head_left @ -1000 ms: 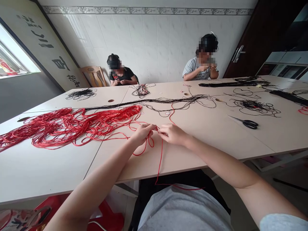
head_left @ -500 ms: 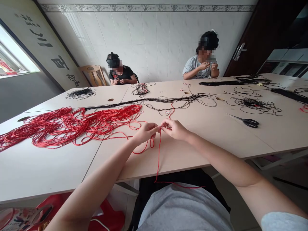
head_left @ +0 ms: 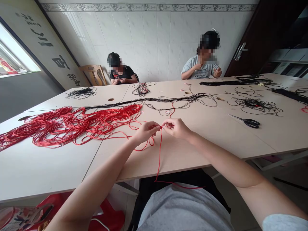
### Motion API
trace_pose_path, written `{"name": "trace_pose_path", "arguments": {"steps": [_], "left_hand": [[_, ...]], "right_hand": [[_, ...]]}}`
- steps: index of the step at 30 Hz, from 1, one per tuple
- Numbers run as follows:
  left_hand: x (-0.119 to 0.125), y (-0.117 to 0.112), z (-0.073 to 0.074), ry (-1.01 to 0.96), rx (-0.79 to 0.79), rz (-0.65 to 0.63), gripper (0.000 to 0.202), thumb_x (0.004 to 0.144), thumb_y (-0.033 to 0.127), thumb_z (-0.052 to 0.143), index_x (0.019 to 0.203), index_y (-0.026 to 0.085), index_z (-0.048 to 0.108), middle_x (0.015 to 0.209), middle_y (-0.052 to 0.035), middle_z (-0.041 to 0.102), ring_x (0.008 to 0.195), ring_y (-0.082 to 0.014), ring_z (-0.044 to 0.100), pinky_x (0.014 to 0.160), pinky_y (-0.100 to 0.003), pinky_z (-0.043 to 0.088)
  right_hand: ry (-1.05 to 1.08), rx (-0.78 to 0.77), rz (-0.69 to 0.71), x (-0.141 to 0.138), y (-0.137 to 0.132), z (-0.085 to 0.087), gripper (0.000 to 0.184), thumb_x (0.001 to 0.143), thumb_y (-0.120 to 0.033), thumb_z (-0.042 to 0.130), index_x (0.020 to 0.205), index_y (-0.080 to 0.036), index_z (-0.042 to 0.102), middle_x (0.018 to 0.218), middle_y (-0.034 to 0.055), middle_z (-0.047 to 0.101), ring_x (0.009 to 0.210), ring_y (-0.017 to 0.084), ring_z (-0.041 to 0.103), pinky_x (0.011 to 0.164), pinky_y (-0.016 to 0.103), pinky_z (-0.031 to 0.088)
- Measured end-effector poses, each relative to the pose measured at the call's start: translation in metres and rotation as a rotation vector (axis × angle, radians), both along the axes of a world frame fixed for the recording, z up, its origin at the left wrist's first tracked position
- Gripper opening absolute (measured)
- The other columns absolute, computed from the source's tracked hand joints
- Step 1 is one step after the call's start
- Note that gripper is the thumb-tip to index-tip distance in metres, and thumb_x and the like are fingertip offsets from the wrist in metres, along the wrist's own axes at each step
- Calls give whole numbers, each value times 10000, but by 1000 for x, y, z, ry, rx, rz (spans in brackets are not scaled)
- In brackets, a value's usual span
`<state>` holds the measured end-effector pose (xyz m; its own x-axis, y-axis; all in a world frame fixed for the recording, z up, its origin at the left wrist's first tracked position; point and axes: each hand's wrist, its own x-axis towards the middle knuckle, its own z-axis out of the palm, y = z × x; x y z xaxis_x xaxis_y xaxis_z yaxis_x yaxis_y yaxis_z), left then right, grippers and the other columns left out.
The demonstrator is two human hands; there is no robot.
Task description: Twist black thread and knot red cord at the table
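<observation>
The left hand (head_left: 147, 131) and right hand (head_left: 177, 129) pinch the red cord (head_left: 159, 154) above the table's (head_left: 199, 149) near side, where a compact bunch (head_left: 161, 127) now shows more clearly than a second ago, suggesting a tightening knot.

the tangled red cord heap (head_left: 86, 125) is cut by the left edge; mid-frame, a red cord lump (head_left: 161, 127) is too small to tell.
</observation>
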<state>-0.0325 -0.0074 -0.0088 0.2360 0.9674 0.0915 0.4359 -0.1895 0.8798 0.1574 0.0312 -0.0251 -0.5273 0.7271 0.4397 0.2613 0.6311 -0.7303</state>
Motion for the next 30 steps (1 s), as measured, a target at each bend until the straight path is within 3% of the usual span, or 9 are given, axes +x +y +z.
{"name": "trace_pose_path", "arguments": {"steps": [4, 9, 16, 19, 21, 24, 27, 30], "left_hand": [[1, -3, 2, 25, 45, 4, 322, 770, 459, 570, 814, 145, 627, 646, -8, 546, 564, -101, 510, 530, -215, 390], [3, -6, 6, 60, 93, -3, 362, 775, 487, 560, 840, 140, 638, 658, -15, 559, 575, -104, 524, 534, -214, 403], [3, -4, 5, 100, 23, 11, 422, 738, 524, 592, 874, 133, 674, 593, -15, 572, 543, -102, 510, 512, -212, 390], [2, -2, 3, 74, 15, 13, 424, 736, 529, 591, 857, 130, 670, 583, -10, 569, 538, -97, 503, 521, -213, 402], [1, 0, 2, 67, 24, 31, 420, 739, 532, 586, 840, 131, 663, 587, -8, 564, 543, -97, 500, 533, -216, 413], [-1, 2, 0, 67, 46, 50, 410, 762, 529, 556, 828, 135, 649, 581, -7, 555, 532, -96, 488, 522, -216, 408], [0, 2, 0, 68, 58, 28, 387, 789, 508, 527, 786, 134, 627, 578, -8, 549, 536, -99, 496, 519, -215, 408], [1, 1, 1, 78, 67, -1, 364, 805, 484, 514, 751, 135, 601, 579, -7, 560, 537, -96, 504, 529, -212, 415]], "right_hand": [[7, -46, 5, 0, -3, 3, 226, 771, -312, 550, 847, -147, 683, 559, -14, 522, 497, 78, 442, 506, 208, 376], [38, -76, 21, -1, -5, 6, 266, 777, -324, 537, 884, -132, 686, 704, 24, 612, 614, 101, 540, 611, 218, 440], [-8, 15, 2, -2, -4, 4, 173, 757, -290, 567, 794, -150, 661, 488, -62, 328, 460, 54, 265, 465, 195, 269], [24, 76, -31, -3, -2, 4, 136, 746, -261, 578, 830, -157, 602, 639, -23, 448, 566, 80, 389, 532, 200, 340], [34, 154, -74, -4, -1, 4, 115, 742, -260, 591, 790, -157, 569, 859, 46, 526, 781, 132, 488, 680, 242, 412], [-95, 256, -81, -4, -1, 2, 204, 768, -322, 604, 647, -160, 579, 1051, 86, 541, 1042, 221, 460, 909, 364, 369], [-243, 266, -26, -7, -3, -2, 217, 795, -372, 599, 690, -193, 663, 1091, 66, 569, 1067, 235, 465, 953, 401, 333], [-283, 271, 34, -11, -1, -6, 196, 862, -306, 527, 839, -217, 700, 1068, 50, 605, 991, 187, 512, 910, 347, 366]]}}
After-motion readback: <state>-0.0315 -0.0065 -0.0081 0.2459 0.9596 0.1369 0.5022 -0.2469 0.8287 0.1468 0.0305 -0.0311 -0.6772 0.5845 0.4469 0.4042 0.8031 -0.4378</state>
